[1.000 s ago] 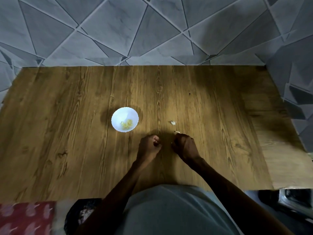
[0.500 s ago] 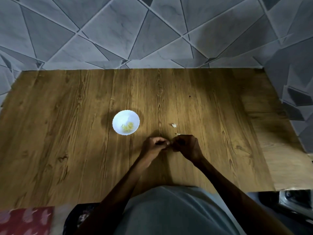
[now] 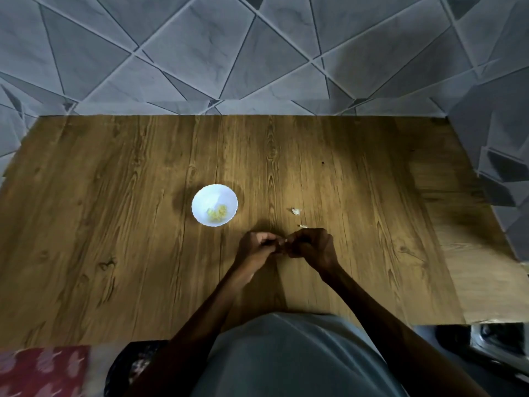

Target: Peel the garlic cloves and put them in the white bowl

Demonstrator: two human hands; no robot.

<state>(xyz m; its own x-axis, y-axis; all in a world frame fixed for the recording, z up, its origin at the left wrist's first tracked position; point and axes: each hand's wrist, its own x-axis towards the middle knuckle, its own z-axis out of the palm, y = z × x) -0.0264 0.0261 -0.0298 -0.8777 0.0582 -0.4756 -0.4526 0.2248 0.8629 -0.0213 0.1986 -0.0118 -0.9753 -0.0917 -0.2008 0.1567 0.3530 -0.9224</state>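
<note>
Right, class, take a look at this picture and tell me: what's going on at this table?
A person is peeling garlic. The left hand and right hand meet above the wooden table, both pinching a small pale garlic clove between them. The white bowl, to their left, already holds a few yellowish peeled pieces. Two pale scraps lie on the table just beyond the right hand.

Head view, steeply down, near table (image 3: pixel 114 224)

I see a brown wood-grain surface (image 3: pixel 114 224), a white bowl (image 3: pixel 206 196) holding pale yellow garlic cloves (image 3: pixel 217 214), grey marbled tiles (image 3: pixel 200 53) in triangles, and a red patterned cloth (image 3: pixel 43 371).
</note>
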